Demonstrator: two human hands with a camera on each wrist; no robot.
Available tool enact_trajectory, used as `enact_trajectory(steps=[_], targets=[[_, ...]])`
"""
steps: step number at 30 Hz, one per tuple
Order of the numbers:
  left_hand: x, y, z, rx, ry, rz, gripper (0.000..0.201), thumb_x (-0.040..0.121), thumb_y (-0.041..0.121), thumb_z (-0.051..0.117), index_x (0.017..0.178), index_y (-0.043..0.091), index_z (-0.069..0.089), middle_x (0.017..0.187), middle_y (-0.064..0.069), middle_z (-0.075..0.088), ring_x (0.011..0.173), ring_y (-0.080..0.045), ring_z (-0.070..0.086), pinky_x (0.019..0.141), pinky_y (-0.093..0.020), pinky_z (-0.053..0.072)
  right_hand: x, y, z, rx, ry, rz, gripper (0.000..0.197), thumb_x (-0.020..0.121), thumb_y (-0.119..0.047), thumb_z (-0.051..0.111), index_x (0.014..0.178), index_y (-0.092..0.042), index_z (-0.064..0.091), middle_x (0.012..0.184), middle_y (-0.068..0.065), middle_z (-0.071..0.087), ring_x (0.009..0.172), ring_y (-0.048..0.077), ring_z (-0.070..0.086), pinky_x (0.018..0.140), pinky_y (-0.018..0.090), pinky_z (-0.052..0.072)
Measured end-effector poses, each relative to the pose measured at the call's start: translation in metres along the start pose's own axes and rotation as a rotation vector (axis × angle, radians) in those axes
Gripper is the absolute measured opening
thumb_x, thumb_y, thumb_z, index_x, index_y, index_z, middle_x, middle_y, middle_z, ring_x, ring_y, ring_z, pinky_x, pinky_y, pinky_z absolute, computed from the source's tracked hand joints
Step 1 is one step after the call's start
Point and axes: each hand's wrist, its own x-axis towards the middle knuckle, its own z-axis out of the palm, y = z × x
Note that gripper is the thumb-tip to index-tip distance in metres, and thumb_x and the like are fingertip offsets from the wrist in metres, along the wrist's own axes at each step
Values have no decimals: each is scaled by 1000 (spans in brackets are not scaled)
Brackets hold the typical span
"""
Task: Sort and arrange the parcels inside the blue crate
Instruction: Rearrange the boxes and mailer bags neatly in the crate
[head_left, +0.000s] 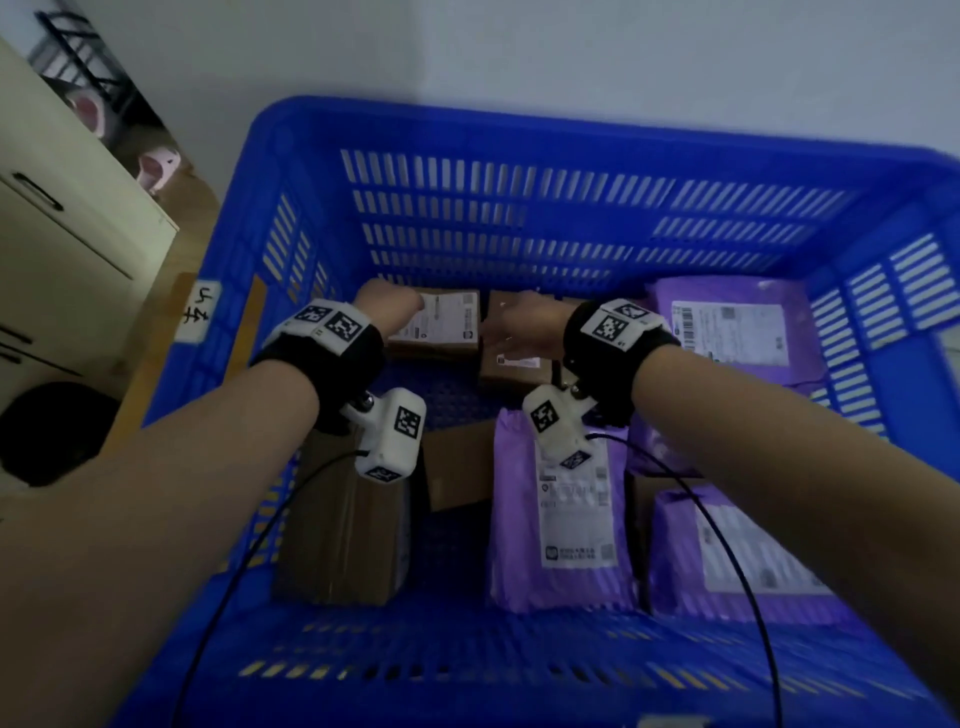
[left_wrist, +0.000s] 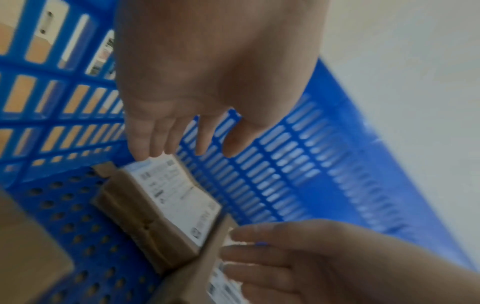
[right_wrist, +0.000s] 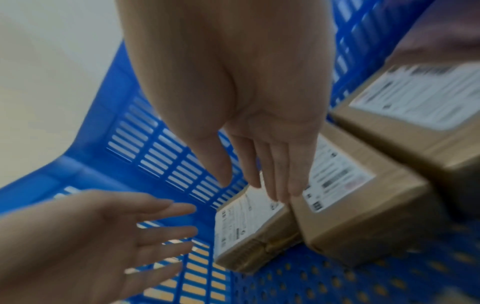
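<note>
The blue crate (head_left: 519, 135) holds brown boxes and purple mailer bags. Both my hands reach to its far end. My left hand (head_left: 392, 309) is open with straight fingers (left_wrist: 155, 142), its tips at the far corner of a flat brown box with a white label (left_wrist: 176, 197). My right hand (head_left: 519, 325) is also open; its straight fingers (right_wrist: 275, 181) lie along the seam between that flat box (right_wrist: 246, 226) and a taller labelled box (right_wrist: 363, 205) beside it. Neither hand grips anything. Whether the fingertips touch the boxes is unclear.
A third labelled box (right_wrist: 415, 115) stands further right. Purple mailers lie at the far right (head_left: 737, 332) and near right (head_left: 566, 525). A large brown box (head_left: 343, 525) fills the near left. A cream cabinet (head_left: 62, 228) stands left of the crate.
</note>
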Motion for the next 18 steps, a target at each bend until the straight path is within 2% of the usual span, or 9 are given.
enact_trajectory(steps=[3, 4, 6, 8, 11, 13, 16, 17, 18], targets=[[-16, 0, 6, -31, -21, 16, 40, 95, 11, 49, 132, -2, 47, 129, -16, 55, 125, -32, 49, 96, -37, 45, -12, 14, -4, -69, -28, 26, 36, 96, -18, 51, 123, 6, 54, 100, 10, 62, 78, 16, 60, 69, 22, 50], [-21, -2, 9, -54, -26, 8, 41, 95, 12, 50, 134, 0, 46, 133, -16, 53, 124, -32, 50, 95, -37, 45, -14, 21, -5, -96, -45, 39, 37, 97, -17, 49, 123, 9, 53, 102, 13, 64, 74, 16, 59, 68, 22, 48], [-30, -9, 15, -77, -58, -33, 47, 95, 16, 51, 139, 5, 39, 133, -14, 51, 122, -29, 51, 90, -34, 46, -13, 36, -7, -140, -110, 71, 41, 97, -18, 49, 127, 9, 52, 118, 23, 63, 85, 24, 60, 78, 28, 47], [-38, -20, 21, -70, -100, -84, 52, 95, 20, 52, 143, 8, 34, 133, -16, 50, 120, -29, 51, 87, -33, 46, -14, 48, -8, -179, -164, 106, 40, 96, -27, 51, 122, 3, 57, 120, 21, 62, 99, 27, 60, 91, 34, 47], [-50, -34, 32, 5, -137, -147, 51, 94, 22, 53, 141, 8, 37, 134, -17, 49, 121, -30, 50, 87, -34, 45, -12, 58, -8, -234, -174, 142, 33, 93, -37, 53, 100, -7, 62, 95, 12, 63, 85, 25, 58, 77, 34, 46], [-51, -41, 40, 57, -139, -173, 47, 93, 23, 54, 135, 7, 42, 131, -15, 50, 118, -30, 51, 88, -34, 45, -10, 62, -8, -267, -193, 153, 38, 93, -41, 52, 108, -7, 60, 102, 11, 61, 92, 27, 58, 79, 35, 46], [-55, -39, 49, 97, -152, -239, 31, 96, 18, 49, 121, 1, 50, 134, -19, 49, 113, -30, 52, 80, -33, 45, -11, 64, -8, -368, -249, 158, 47, 94, -49, 46, 115, -9, 56, 119, 9, 57, 113, 30, 56, 96, 39, 45], [-56, -38, 52, 123, -166, -255, 29, 98, 16, 45, 121, -2, 48, 138, -22, 45, 116, -31, 51, 84, -36, 47, -9, 65, -7, -401, -246, 157, 53, 93, -51, 45, 120, -7, 57, 125, 9, 56, 117, 31, 54, 99, 39, 44], [-59, -39, 56, 128, -185, -293, 34, 99, 14, 42, 128, -3, 43, 141, -25, 41, 122, -35, 49, 92, -41, 46, -10, 66, -6, -429, -244, 155, 57, 93, -52, 44, 125, -6, 55, 129, 10, 56, 120, 31, 53, 100, 37, 43]])
